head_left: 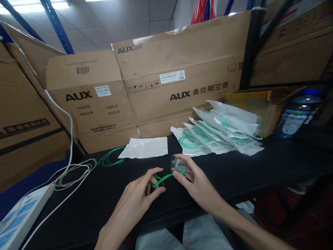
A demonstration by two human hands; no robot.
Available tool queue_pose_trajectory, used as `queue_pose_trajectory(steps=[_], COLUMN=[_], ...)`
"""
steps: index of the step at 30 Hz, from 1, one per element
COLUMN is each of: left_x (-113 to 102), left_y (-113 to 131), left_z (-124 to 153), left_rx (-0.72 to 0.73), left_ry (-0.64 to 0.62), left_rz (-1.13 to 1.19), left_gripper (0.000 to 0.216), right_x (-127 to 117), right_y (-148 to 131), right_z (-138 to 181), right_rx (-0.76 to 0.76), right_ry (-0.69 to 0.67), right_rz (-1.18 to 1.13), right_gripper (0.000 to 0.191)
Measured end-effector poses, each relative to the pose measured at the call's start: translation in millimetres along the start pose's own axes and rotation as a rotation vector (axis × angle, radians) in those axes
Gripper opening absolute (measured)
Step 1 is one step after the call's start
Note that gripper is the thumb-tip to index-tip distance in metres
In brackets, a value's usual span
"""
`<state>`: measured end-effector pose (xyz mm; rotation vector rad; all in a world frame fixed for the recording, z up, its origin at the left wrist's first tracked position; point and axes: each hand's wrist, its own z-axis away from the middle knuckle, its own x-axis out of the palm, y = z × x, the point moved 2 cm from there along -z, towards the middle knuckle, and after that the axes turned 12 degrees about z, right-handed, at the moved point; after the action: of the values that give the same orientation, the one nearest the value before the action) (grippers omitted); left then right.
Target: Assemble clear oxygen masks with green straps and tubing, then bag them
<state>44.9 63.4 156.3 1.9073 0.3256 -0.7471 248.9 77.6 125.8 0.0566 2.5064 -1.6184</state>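
Black table [234, 173] — green tube [162, 180] runs left-right; left hand [135, 203] pinches it, right hand [199, 185] grips clear cup [179, 164].

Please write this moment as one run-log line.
left hand: pinching green tube | right hand: holding clear plastic piece | black table: pile of pouches behind

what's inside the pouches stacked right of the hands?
Coiled green tubing shows through the clear fronts of the stacked pouches. They overlap, so most of each lower pouch is covered, and glare hides whatever else is inside the upper ones.
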Motion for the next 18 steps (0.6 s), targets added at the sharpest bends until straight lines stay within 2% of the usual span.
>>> queue_pose_trajectory(steps=[3,5,10,12,14,18], left_x=[-21,-32,-44,-45,-48,-56], left_y=[-6,-12,-18,-17,-17,-19], left_z=[5,7,7,7,9,14], left_rx=[-0.033,-0.048,-0.019,-0.017,-0.026,-0.071], left_ry=[-0.068,-0.076,-0.054,-0.068,-0.090,-0.114], left_rz=[-0.110,-0.130,-0.154,-0.155,-0.159,-0.187], left_gripper=[0.031,0.029,0.030,0.030,0.032,0.037], right_x=[-5,-11,-30,-33,-31,-27], right_y=[0,-2,-8,-6,-2,3], right_z=[-2,-4,-9,-11,-11,-11], right_rx=[0.005,0.011,0.050,0.093,0.130,0.118], right_ry=[0.073,0.093,0.255,0.245,0.178,0.143], right_rz=[0.068,0.091,0.036,0.019,0.001,-0.016], right_gripper=[0.047,0.047,0.042,0.041,0.041,0.042])
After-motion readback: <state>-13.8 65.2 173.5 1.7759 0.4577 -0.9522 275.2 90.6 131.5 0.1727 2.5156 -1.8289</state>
